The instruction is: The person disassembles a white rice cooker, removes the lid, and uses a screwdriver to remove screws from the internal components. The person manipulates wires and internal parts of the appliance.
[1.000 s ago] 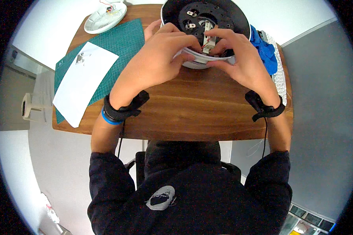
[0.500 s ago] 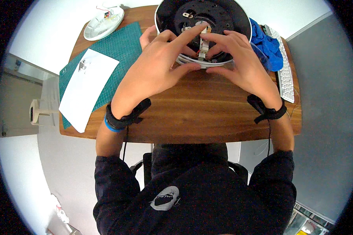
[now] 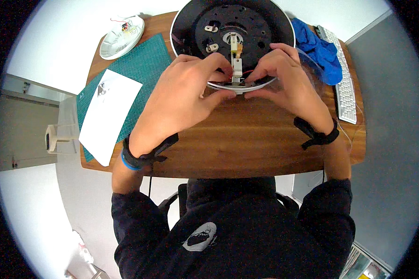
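Observation:
An opened round appliance body [image 3: 186,39], which looks like a rice cooker's, shows a black inside and a white rim. A pale metal lever strip [image 3: 237,67] runs from its centre to the near rim. My left hand [image 3: 186,90] is closed on that rim left of the strip, thumb outside and fingers inside. On the strip's right, my right hand [image 3: 286,76] grips the rim likewise, thumb outside. A red wire shows by the fingers. What the fingertips touch inside is partly hidden.
A white slotted cover [image 3: 122,39] with wires lies at the back left. Beside it, a printed white sheet [image 3: 109,118] rests on a green cutting mat [image 3: 146,58]. At the right are a blue cloth [image 3: 319,51], clear plastic and a white keyboard [image 3: 347,95].
My left index finger has drawn back from the centre of the body to the near rim. My right fingers have moved off the strip toward the rim. The view has shifted slightly.

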Available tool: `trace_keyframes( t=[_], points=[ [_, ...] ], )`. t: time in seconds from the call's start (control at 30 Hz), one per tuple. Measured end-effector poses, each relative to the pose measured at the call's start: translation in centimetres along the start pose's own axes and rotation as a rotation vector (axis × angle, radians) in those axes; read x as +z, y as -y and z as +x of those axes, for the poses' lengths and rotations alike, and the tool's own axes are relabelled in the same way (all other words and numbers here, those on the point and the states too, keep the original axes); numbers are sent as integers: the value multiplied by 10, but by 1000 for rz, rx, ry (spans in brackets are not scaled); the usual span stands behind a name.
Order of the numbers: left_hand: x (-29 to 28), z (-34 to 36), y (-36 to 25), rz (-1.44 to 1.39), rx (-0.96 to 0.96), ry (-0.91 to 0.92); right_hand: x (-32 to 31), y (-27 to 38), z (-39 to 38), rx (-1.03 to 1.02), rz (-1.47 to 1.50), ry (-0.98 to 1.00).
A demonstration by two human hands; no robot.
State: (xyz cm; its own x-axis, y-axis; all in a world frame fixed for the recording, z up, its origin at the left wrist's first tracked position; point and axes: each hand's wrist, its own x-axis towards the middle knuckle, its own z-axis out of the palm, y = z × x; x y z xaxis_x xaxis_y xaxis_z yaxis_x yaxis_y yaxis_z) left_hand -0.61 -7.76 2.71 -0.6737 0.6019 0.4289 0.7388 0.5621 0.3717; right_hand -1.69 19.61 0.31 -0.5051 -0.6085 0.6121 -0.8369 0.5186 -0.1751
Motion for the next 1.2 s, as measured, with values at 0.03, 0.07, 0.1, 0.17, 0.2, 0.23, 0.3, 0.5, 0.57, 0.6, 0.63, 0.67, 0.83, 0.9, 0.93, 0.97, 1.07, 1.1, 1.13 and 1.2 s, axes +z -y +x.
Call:
trace_keyframes(
  t=[0.03, 0.07, 0.1, 0.17, 0.2, 0.23, 0.3, 0.5, 0.57, 0.6, 0.63, 0.67, 0.83, 0.9, 0.93, 0.97, 1.07, 1.1, 1.13, 1.2],
  points=[
    [-2, 2, -2, -37, -3, 1, 0, -1, 0, -16, -11, -6],
    [-3, 4, -4, -73, -6, 2, 0, -2, 1, -18, -3, -11],
    [-3, 6, -4, -102, -46, 19, 0, -4, 2, -21, 6, -18],
    [-2, 3, -4, -160, -136, 36, 0, -6, 5, -49, -4, 2],
    [0, 5, -3, -138, -81, 8, -3, -9, 5, -70, -23, 21],
    [2, 9, -1, -107, -36, -25, -4, -13, 6, -103, -35, 41],
    [11, 12, 7, -28, 16, -76, -6, -20, 4, -71, -13, 49],
    [19, 28, 8, 73, -14, -95, -9, -31, 2, -14, -112, 41],
    [22, 32, 11, 55, -38, -61, -11, -23, 6, 27, -203, 7],
    [24, 33, 12, 56, -52, -95, -12, -25, 3, 37, -273, 36],
    [26, 36, 17, 64, -54, -106, -12, -22, 4, 46, -308, 14],
    [28, 40, 23, 68, -56, -116, -12, -18, 5, 58, -345, -5],
    [25, 50, 53, -23, 32, -200, -22, -33, 2, 186, -436, -211],
    [16, 53, 53, -46, -29, -130, -31, -61, -22, 571, -137, -251],
    [8, 50, 44, -21, -19, -121, -44, -69, -39, 628, -172, -135],
    [6, 48, 42, -22, 3, -157, -50, -77, -51, 679, -194, -19],
    [4, 50, 29, -9, -72, -120, -64, -82, -87, 647, -57, 264],
    [4, 52, 26, 6, -71, -118, -65, -82, -94, 622, -15, 344],
    [8, 51, 26, 15, -67, -118, -62, -80, -101, 560, -34, 341],
    [15, 52, 24, 11, -29, -160, -60, -81, -109, 597, -6, 320]
  ],
)
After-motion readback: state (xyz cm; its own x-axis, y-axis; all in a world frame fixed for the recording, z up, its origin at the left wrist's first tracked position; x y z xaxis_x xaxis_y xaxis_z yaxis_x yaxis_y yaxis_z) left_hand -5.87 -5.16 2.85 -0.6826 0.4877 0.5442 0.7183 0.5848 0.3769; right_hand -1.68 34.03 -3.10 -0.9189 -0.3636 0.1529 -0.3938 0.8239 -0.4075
